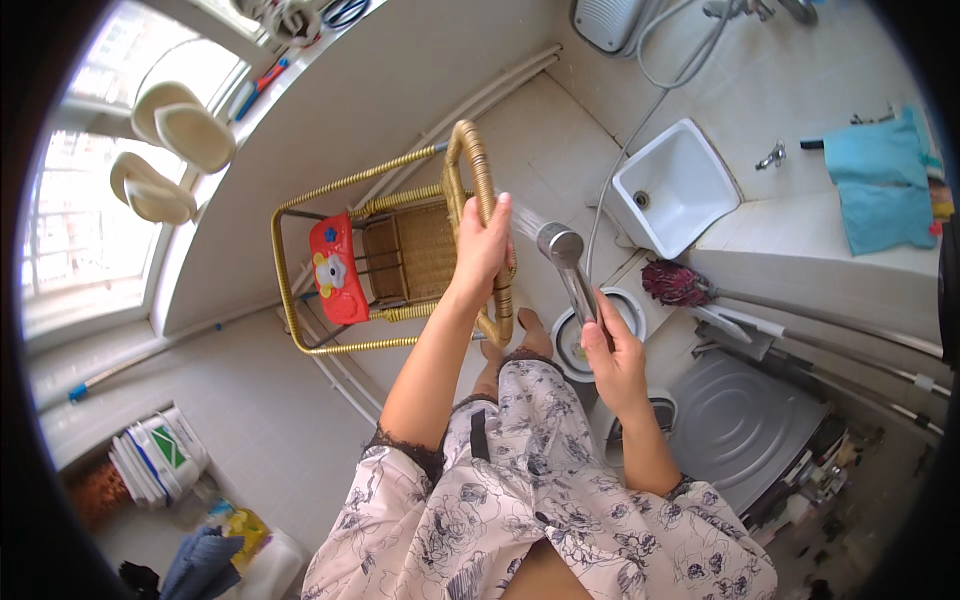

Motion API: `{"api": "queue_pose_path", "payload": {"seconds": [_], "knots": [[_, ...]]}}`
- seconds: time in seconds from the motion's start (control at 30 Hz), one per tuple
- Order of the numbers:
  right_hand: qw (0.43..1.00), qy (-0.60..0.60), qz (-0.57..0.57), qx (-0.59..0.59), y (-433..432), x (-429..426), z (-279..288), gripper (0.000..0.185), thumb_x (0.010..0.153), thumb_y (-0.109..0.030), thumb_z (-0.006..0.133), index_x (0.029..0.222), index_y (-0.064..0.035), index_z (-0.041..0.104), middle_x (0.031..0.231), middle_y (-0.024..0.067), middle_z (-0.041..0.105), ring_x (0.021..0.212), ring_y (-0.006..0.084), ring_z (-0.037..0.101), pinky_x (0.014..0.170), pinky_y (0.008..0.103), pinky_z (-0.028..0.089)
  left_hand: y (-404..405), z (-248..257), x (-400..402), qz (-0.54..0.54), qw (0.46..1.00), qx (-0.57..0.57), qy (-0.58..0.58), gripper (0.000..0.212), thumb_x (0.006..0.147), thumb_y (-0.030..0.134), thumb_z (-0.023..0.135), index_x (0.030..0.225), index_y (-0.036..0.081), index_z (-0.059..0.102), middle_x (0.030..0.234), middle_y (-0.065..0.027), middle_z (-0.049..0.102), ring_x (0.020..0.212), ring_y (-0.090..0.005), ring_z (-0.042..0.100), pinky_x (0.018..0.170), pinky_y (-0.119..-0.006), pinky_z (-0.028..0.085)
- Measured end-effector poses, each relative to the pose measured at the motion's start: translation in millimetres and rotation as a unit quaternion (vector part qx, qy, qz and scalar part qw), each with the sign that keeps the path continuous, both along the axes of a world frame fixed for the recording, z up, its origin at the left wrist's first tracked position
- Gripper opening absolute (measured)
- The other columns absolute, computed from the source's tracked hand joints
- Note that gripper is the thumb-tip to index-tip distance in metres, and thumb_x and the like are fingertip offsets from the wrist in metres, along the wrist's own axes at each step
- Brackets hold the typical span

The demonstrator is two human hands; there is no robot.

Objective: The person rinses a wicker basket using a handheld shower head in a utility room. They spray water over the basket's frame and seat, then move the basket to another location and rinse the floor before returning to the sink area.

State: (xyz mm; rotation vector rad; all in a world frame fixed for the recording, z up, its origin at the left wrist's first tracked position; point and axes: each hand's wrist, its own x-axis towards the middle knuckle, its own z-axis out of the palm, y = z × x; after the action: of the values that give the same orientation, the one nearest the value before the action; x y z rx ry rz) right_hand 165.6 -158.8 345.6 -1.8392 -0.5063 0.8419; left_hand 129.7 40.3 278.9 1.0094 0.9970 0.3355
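Note:
My left hand [482, 251] grips the wrapped end rail of a woven rattan child's chair [427, 244], which is tilted in front of me. A red plastic tray [339, 296] with a raised flower figure and a blue star is fixed across its frame. In my right hand [616, 364] is the handle of a chrome shower head [561, 244]. Water spray [529, 222] leaves the head toward the rail, close to my left fingers. A grey hose [606, 180] hangs from the wall behind the shower head.
A white sink [724, 199] juts out at the right. Below it are a mop with a dark red head [675, 283] and a round white basin [640, 307]. Pipes [517, 73] run along the wall base. Sandals [191, 135] rest by the window; packages [161, 454] lie lower left.

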Motion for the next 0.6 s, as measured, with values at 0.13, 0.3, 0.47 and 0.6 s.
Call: {"api": "queue_pose_path", "payload": {"seconds": [0.13,0.3,0.47,0.6], "knots": [[0.995,0.071,-0.006,0.065,-2.7,14.0,-18.0,0.041,0.091,-0.022,0.051,0.127,-0.0040,0.045,0.076,-0.0007,0.054,0.064,0.0058,0.043,0.059,0.0200,0.039,-3.0,1.4,-9.0,0.011,0.998,-0.058,0.015,0.036,0.092,0.046,0.038,0.080,0.012,0.036,0.054,0.0025,0.036,0.041,-0.0062,0.036,0.034,-0.021,0.032],[0.994,0.078,-0.067,0.029,13.4,39.0,-73.1,0.043,0.091,-0.030,0.047,0.126,-0.0054,0.045,0.063,0.0024,0.048,0.057,0.0085,0.043,0.054,0.0242,0.038,-12.3,6.6,-16.2,0.007,0.996,-0.079,0.052,0.045,0.091,0.054,0.031,0.080,0.011,0.036,0.055,0.0008,0.033,0.041,-0.0087,0.034,0.034,-0.022,0.030],[0.993,0.061,-0.095,-0.033,12.4,57.9,-163.5,0.045,0.092,-0.028,0.047,0.127,0.0001,0.043,0.063,-0.0018,0.046,0.057,0.0058,0.043,0.053,0.0202,0.037,-18.8,10.2,-17.8,0.011,0.994,-0.071,0.082,0.043,0.090,0.054,0.035,0.079,0.012,0.036,0.052,0.0015,0.031,0.038,-0.0076,0.030,0.032,-0.021,0.027],[0.992,0.040,-0.079,-0.093,3.2,65.9,-175.6,0.048,0.090,-0.038,0.046,0.121,-0.0015,0.049,0.081,0.0181,0.061,0.070,0.0240,0.058,0.066,0.0322,0.045,-19.1,7.6,-20.1,0.002,0.994,-0.040,0.102,0.027,0.091,0.032,0.047,0.077,0.012,0.038,0.052,0.0028,0.032,0.037,-0.0064,0.030,0.031,-0.020,0.026]]}}
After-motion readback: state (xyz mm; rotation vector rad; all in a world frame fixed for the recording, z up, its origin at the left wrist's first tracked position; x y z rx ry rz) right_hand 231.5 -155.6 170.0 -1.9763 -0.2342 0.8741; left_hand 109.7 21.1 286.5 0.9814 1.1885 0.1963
